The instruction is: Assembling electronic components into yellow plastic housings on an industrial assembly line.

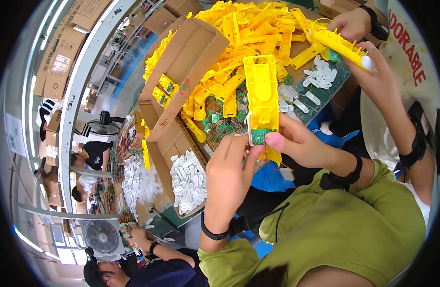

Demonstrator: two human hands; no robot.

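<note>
Between my two hands is a long yellow plastic housing point(262, 86), its hollow inner side facing up. A small green circuit board point(259, 137) lies at its near end, with thin wires hanging below. My left hand point(228, 167) pinches the left edge near the board, beside a white strip. From the right, my right hand point(301, 143) grips the near end, its thumb on the board. Pink covers show on the thumb tips. Just below my right hand hangs a small white piece point(287, 173).
A large pile of yellow housings point(258, 28) covers the far table. A cardboard box point(155, 136) at left holds white parts point(187, 184) and yellow housings. At right, a co-worker's hands hold another yellow housing point(342, 45). Loose circuit boards point(220, 125) and white covers point(320, 74) lie about.
</note>
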